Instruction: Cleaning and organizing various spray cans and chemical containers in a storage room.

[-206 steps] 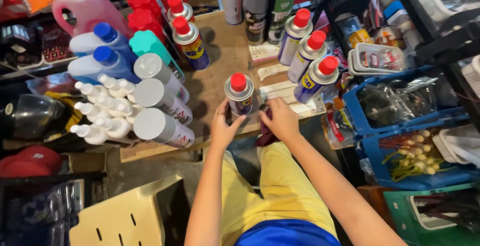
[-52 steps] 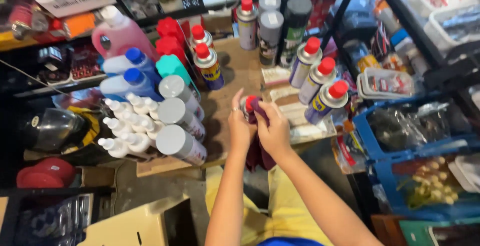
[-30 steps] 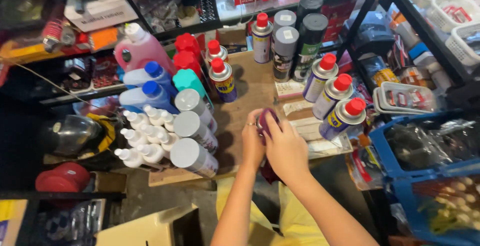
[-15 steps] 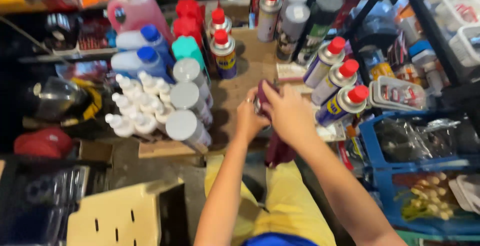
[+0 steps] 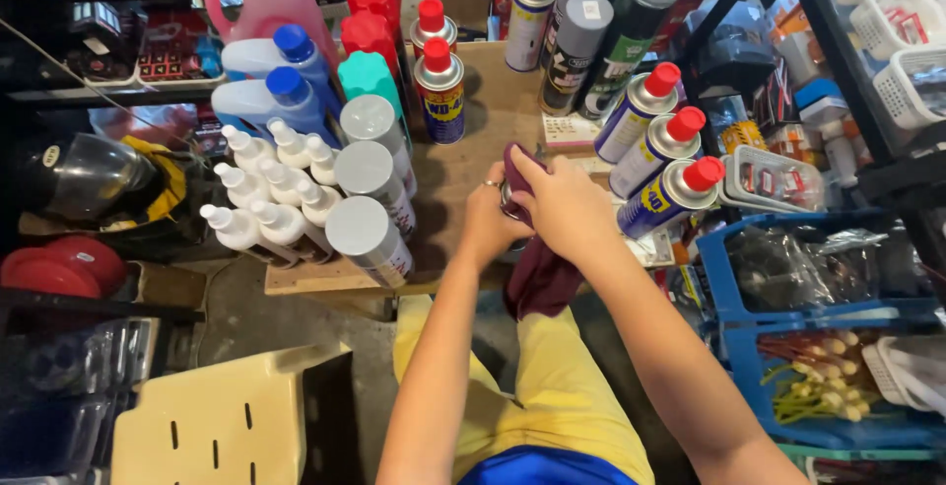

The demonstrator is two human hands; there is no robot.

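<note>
While left hand (image 5: 490, 221) grips can (image 5: 509, 199), right hand (image 5: 562, 204) presses maroon cloth (image 5: 540, 276) on it.

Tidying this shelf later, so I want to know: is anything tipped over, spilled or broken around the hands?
No spill or damage shows. The left hand and right hand wrap a maroon cloth around a can, mostly hidden. The silver-lidded cans and white bottles appear tilted, possibly only from the camera angle.
</note>
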